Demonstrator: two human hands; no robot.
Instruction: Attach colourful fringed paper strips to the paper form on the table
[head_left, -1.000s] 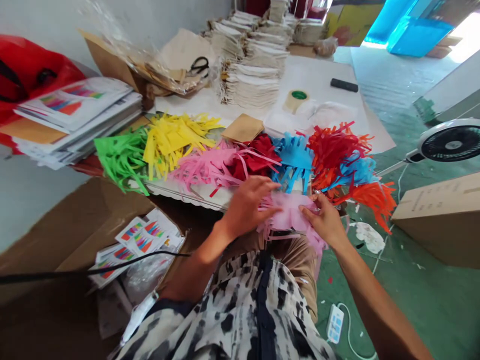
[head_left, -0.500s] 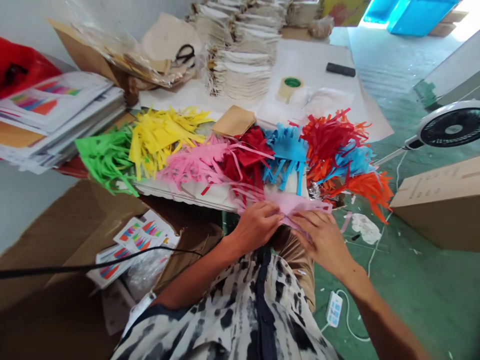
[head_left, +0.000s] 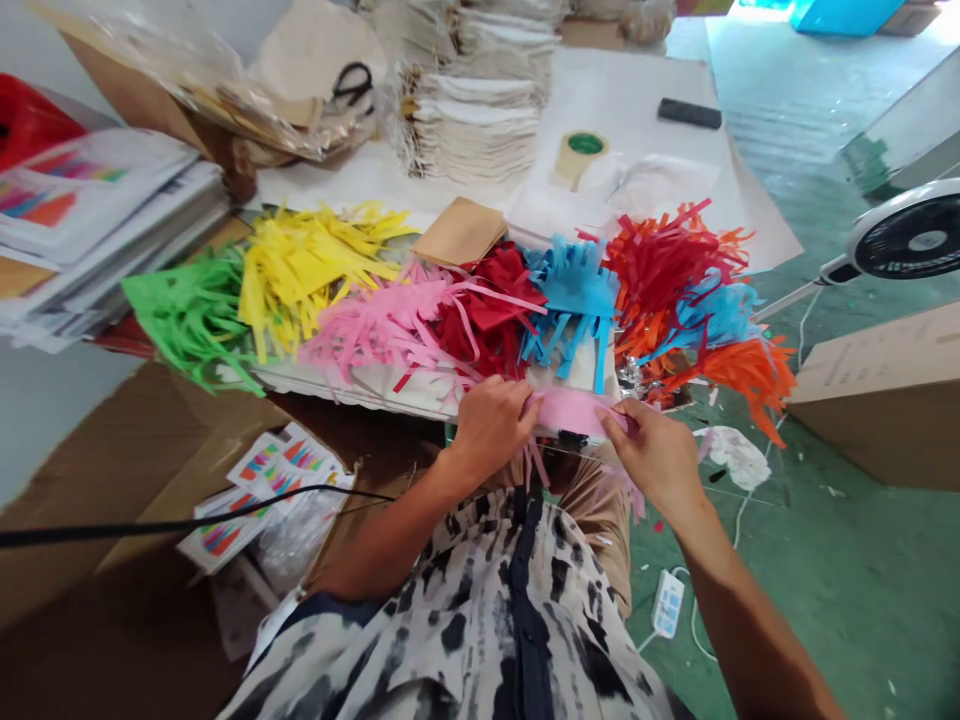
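A pink fringed strip (head_left: 571, 410) is stretched between my two hands at the front edge of the table, its thin tassels hanging below. My left hand (head_left: 496, 425) grips its left end with curled fingers. At the other end my right hand (head_left: 654, 450) pinches it between thumb and fingers. Just beyond lie heaps of cut fringe: green (head_left: 191, 310), yellow (head_left: 311, 265), pink (head_left: 382, 325), dark red (head_left: 491, 310) and blue (head_left: 574, 290). Farther right, red fringe (head_left: 660, 265) and orange fringe (head_left: 739, 375) hang over the table's corner.
Behind the fringes are a brown paper piece (head_left: 459, 232), a tape roll (head_left: 581, 158), stacked cloth bundles (head_left: 476, 125) and scissors (head_left: 352, 85). Printed sheets (head_left: 97, 225) are piled left. An open carton (head_left: 97, 470) stands below; a fan (head_left: 911, 235) and a box (head_left: 877, 400) are right.
My hands have moved apart, and the pink strip between them is now pulled out straight with its tassels hanging down. The view has shifted slightly.
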